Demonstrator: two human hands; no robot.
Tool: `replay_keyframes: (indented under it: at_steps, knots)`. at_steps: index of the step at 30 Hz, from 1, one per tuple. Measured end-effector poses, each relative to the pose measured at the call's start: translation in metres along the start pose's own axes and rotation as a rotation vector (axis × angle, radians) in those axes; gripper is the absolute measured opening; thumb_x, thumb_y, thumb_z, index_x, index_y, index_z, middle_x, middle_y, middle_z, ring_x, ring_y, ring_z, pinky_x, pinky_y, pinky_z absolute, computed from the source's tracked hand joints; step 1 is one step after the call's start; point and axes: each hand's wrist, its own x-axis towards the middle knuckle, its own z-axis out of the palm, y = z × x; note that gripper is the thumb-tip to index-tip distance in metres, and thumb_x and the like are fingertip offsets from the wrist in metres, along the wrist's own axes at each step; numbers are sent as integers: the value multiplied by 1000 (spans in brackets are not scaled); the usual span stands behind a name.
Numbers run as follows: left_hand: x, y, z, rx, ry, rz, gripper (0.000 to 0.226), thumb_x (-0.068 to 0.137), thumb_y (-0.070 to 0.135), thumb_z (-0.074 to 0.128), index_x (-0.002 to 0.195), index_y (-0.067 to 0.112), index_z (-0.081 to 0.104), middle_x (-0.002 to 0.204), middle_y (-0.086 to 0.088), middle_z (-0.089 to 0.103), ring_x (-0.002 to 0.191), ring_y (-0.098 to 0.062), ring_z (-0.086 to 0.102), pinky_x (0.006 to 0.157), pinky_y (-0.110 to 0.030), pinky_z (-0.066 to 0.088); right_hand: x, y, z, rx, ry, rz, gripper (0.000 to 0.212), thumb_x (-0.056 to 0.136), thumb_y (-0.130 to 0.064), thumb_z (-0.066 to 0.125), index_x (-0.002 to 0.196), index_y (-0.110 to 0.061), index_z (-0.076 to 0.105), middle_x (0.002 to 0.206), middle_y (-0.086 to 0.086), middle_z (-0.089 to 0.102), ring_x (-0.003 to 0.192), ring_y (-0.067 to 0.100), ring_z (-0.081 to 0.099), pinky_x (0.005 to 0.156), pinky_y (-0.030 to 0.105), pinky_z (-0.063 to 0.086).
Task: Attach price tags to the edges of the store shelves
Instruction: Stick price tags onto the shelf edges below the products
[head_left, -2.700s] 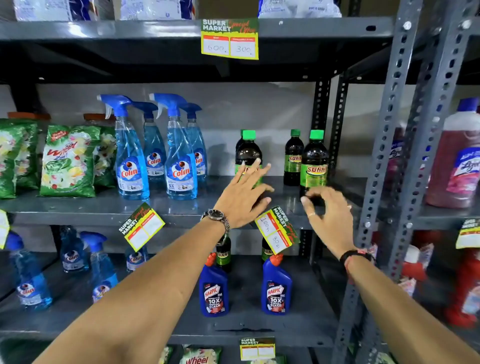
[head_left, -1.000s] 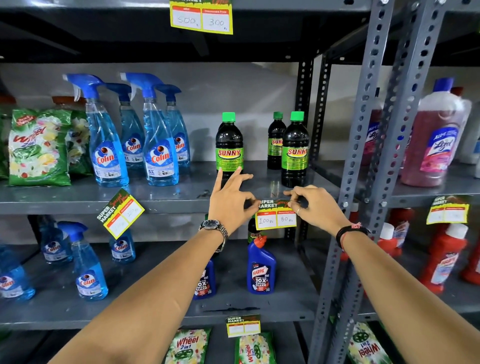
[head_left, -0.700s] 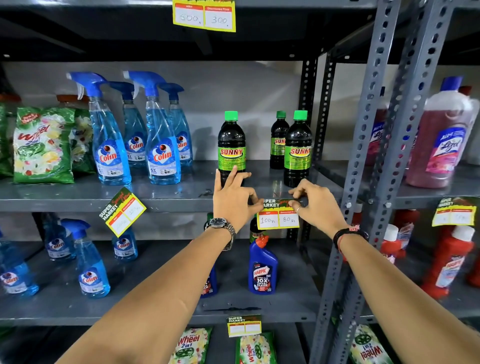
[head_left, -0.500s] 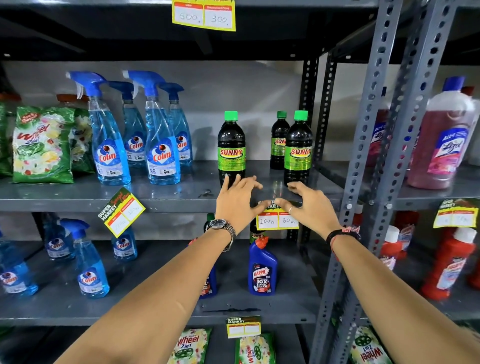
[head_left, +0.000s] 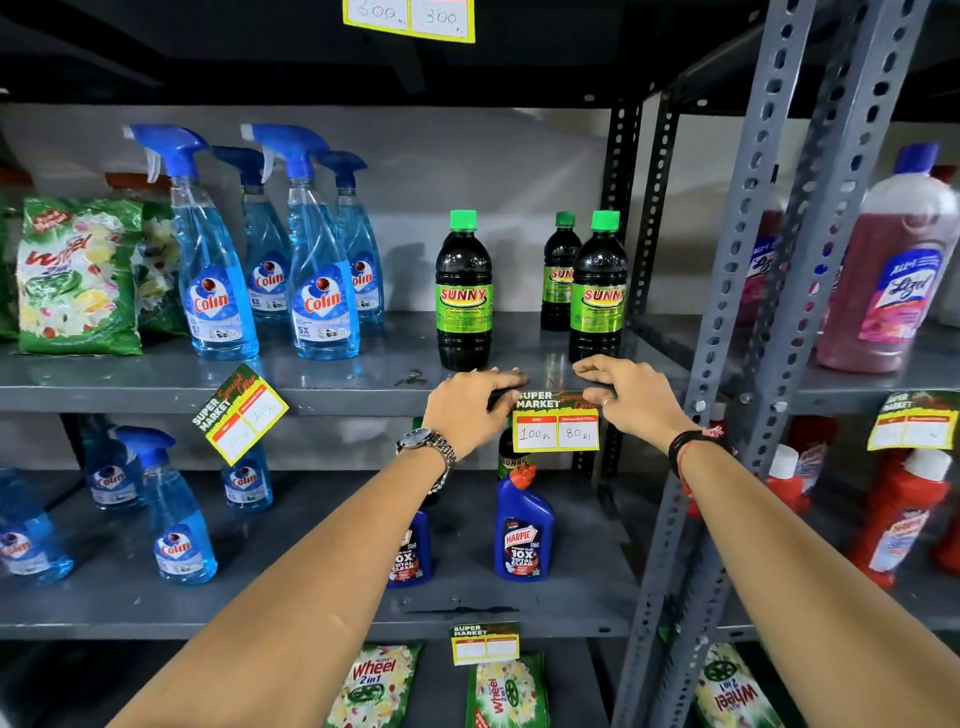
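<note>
Head view, only one: both hands up at the front lip of the middle shelf (head_left: 332, 400), pressing the top strip of a price tag (head_left: 556, 428) onto it. Left hand (head_left: 462, 408) sits just left of the tag, fingers bent flat over the shelf lip and touching the tag's upper left corner; right hand (head_left: 631, 397) just right of it, fingers curled down on the upper right corner. Neither hand is closed round anything, both pushing flat. Tag hangs level, reads 100 and 80, directly below the front Sunny bottles (head_left: 597, 291), above the Harpic bottle (head_left: 522, 535). Step in hand, as I judge it: fixing this tag, nearly done. Next move likely needs a firm rub along the top strip, then letting go gently to check it stays. Well left of this tag, another tag (head_left: 239, 413) hangs crooked on the same lip under the Colin sprays (head_left: 322, 270); probably wants straightening.
</note>
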Motion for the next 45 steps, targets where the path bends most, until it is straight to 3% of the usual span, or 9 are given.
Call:
replay_keyframes:
  at_steps: [4, 7, 10, 15, 20, 23, 28, 39, 45]
  knots:
    - [-14, -14, -16, -223, 36, -19, 34, 91, 15, 53, 121, 28, 60, 119, 2, 69, 101, -16, 67, 91, -34, 52, 8, 3, -8, 21, -145, 21, 51, 86, 8, 45, 128, -20, 52, 134, 1, 59, 128, 18, 51, 100, 30, 40]
    - [-34, -51, -47, -177, 182, -96, 27, 93, 28, 54, 118, 30, 61, 110, 1, 72, 66, -18, 67, 93, -39, 52, 16, -5, -17, 41, -242, 51, 61, 78, 17, 36, 129, -15, 50, 135, 5, 58, 121, 19, 54, 67, 20, 47]
    - [-63, -98, -87, -52, 350, -151, 21, 93, 32, 51, 111, 28, 62, 99, 1, 74, 50, -17, 57, 78, -42, 56, 17, -26, -12, 137, -119, 46, 55, 77, 17, 32, 121, -8, 56, 127, 11, 63, 106, 15, 55, 56, 6, 37]
    - [-111, -170, -140, 124, 506, -328, 19, 88, 35, 52, 94, 25, 67, 88, -5, 72, 84, -33, 62, 78, -43, 44, 29, -106, 38, 297, -9, -185, 42, 81, 10, 45, 115, -9, 59, 123, 7, 63, 109, 11, 58, 95, 17, 42]
    - [-138, -227, -185, 219, 286, -452, 45, 92, 53, 42, 79, 21, 70, 72, -11, 70, 81, -36, 65, 77, -43, 47, 49, -199, 108, 418, -58, -287, 27, 86, -6, 57, 112, -13, 62, 119, 4, 66, 110, 14, 60, 99, 28, 47]
    - [-139, -257, -201, 222, 56, -503, 57, 87, 66, 35, 73, 24, 71, 56, 1, 61, 73, -29, 67, 56, -31, 45, 55, -242, 146, 456, -73, -268, 23, 86, -14, 61, 109, -12, 64, 114, 5, 68, 108, 18, 63, 100, 37, 48]
    - [-126, -283, -202, 158, -113, -407, 64, 76, 81, 35, 78, 29, 71, 62, 7, 63, 73, -20, 65, 58, -29, 47, 49, -286, 187, 533, -30, -164, 20, 87, -23, 63, 104, -15, 67, 104, 0, 70, 99, 10, 64, 86, 19, 48]
    - [-119, -291, -184, 34, -41, -265, 22, 73, 56, 69, 69, 34, 70, 74, 13, 74, 79, -7, 66, 88, -37, 44, 48, -306, 199, 460, 80, -27, 15, 86, -23, 63, 95, -17, 73, 90, -8, 69, 84, 2, 60, 64, 0, 40]
    - [-122, -290, -178, -127, -53, -223, 23, 74, 48, 62, 69, 26, 68, 71, 9, 73, 71, -3, 67, 81, -36, 50, 49, -303, 198, 549, 23, 22, 20, 87, -23, 63, 101, -14, 72, 104, -3, 72, 95, 8, 62, 81, 20, 49]
